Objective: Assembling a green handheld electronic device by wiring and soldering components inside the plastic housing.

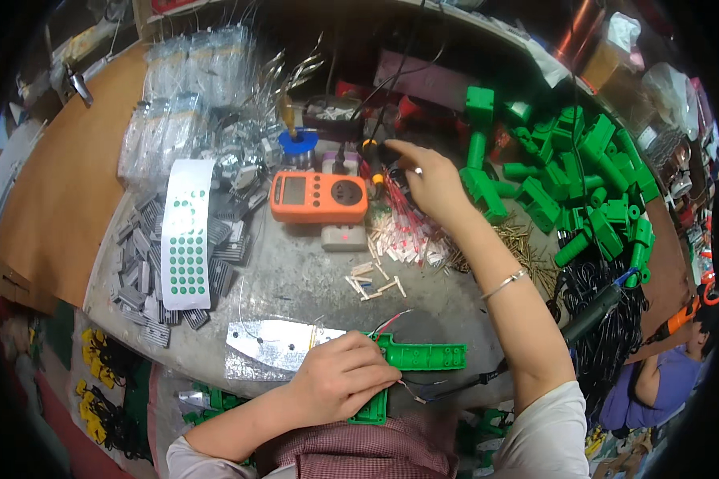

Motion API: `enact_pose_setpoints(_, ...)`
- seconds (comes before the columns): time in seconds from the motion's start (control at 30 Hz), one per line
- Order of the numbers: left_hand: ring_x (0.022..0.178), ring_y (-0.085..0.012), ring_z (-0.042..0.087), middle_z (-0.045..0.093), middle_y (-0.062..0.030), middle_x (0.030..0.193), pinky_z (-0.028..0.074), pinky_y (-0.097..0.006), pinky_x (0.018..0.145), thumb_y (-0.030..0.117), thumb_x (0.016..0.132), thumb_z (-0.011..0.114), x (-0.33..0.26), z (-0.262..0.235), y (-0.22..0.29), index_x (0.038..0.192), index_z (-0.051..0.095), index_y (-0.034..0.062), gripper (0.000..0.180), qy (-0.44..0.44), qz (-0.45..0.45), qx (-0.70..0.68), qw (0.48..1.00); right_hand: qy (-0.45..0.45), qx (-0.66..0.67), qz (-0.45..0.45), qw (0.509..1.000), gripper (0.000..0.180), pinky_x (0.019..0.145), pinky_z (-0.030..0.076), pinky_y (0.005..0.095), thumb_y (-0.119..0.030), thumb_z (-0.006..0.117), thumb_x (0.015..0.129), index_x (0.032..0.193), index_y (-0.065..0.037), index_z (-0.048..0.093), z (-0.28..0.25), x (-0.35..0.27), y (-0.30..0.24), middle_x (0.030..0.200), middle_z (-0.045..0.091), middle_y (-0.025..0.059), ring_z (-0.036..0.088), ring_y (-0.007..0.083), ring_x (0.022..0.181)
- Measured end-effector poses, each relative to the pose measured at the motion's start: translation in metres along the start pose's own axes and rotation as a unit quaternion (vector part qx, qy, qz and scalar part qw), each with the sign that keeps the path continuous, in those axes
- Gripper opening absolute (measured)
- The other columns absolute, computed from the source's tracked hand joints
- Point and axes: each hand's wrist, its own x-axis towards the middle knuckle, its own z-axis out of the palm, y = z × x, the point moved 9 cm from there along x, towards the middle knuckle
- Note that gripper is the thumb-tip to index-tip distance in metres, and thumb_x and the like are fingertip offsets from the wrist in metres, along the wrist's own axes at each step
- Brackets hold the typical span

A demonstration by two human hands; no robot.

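Evidently the nearest work sits at the table's front edge, where the left hand (347, 375) lies over an open green shell (425, 358) just beyond the checked apron (367, 451). Its fingers are drawn together on the shell; whether the tips also pinch the thin wires (413, 393) beside them, I cannot tell. A silver plate (264, 345) lies flat to the left, its right end running behind the hand. I would judge this piece only partly done: the shell stands open, wires stick out loose, and a black cord (479, 378) comes in from the right, so fitting the wires in and closing the shell seem to remain. A little farther, small pale pegs (365, 287) lie scattered. To their left, a white sheet (188, 227) of round green stickers rests over grey ribbed blocks (140, 271), its upper rows sparser than the lower ones; any print on the dots is too small to read. Next comes an orange meter (321, 211) with a screen and buttons, its markings too small to make out, and I can tell no brand. Farther still, the right hand (439, 188) is stretched out, fingers half bent, near a yellow-and-black tool (371, 152); whether it grips that, I cannot tell. Brass screws (527, 251) and heaped green parts (583, 176) lie rightward, with clear-wrapped bundles (188, 72) at the far left.
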Motion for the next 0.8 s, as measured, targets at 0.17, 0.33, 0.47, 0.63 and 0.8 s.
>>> enact_pose_setpoints(0.17, 0.078, -0.024, 0.063, 0.064, -0.0062, 0.081, 0.053, -0.033, 0.066, 0.007, 0.075, 0.076, 0.001, 0.005, 0.003, 0.089, 0.071, 0.0051, 0.014, -0.005, 0.011, -0.009, 1.0, -0.116, -0.236, -0.111, 0.958, 0.042, 0.081, 0.048, 0.0399, -0.009, 0.067, 0.075, 0.115, -0.023, 0.069, 0.039, 0.01, -0.005, 0.096, 0.063, 0.0075, 0.058, 0.0271, 0.098)
enact_pose_setpoints(0.33, 0.08, -0.023, 0.063, 0.064, -0.0051, 0.081, 0.053, -0.033, 0.066, 0.007, 0.076, 0.076, 0.001, 0.002, 0.004, 0.09, 0.071, 0.0047, 0.015, 0.003, 0.0, -0.027, 1.0, -0.053, -0.146, -0.155, 0.976, 0.039, 0.086, 0.047, 0.0403, -0.003, 0.069, 0.07, 0.108, -0.01, 0.065, 0.0, 0.013, -0.028, 0.1, 0.062, 0.0089, 0.057, 0.0292, 0.1)
enact_pose_setpoints(0.47, 0.08, -0.0244, 0.064, 0.068, -0.0051, 0.086, 0.054, -0.033, 0.069, 0.005, 0.073, 0.077, -0.004, 0.001, -0.001, 0.093, 0.074, 0.0056, 0.02, -0.006, -0.011, -0.025, 1.0, 0.078, -0.059, -0.134, 0.986, 0.032, 0.075, 0.052, 0.0398, -0.003, 0.073, 0.076, 0.106, -0.007, 0.064, -0.078, -0.001, -0.053, 0.095, 0.064, 0.0122, 0.063, 0.0323, 0.088)
enact_pose_setpoints(0.63, 0.08, -0.0238, 0.064, 0.068, -0.0049, 0.085, 0.054, -0.032, 0.068, 0.005, 0.073, 0.076, -0.002, 0.003, -0.002, 0.092, 0.074, 0.0056, 0.019, -0.012, -0.001, -0.018, 1.0, 0.163, 0.001, -0.088, 0.983, 0.024, 0.075, 0.052, 0.0377, -0.002, 0.07, 0.08, 0.104, -0.003, 0.065, -0.116, -0.009, -0.042, 0.096, 0.068, 0.0137, 0.066, 0.0321, 0.083)
enact_pose_setpoints(0.8, 0.08, -0.0236, 0.064, 0.068, -0.0049, 0.084, 0.054, -0.032, 0.068, 0.005, 0.073, 0.077, -0.003, 0.003, 0.0, 0.091, 0.074, 0.0056, 0.019, -0.013, -0.012, -0.009, 1.0, 0.132, -0.011, -0.083, 0.988, 0.028, 0.077, 0.051, 0.0392, -0.005, 0.07, 0.08, 0.107, -0.007, 0.062, -0.081, 0.004, -0.031, 0.094, 0.066, 0.0122, 0.064, 0.0322, 0.086)
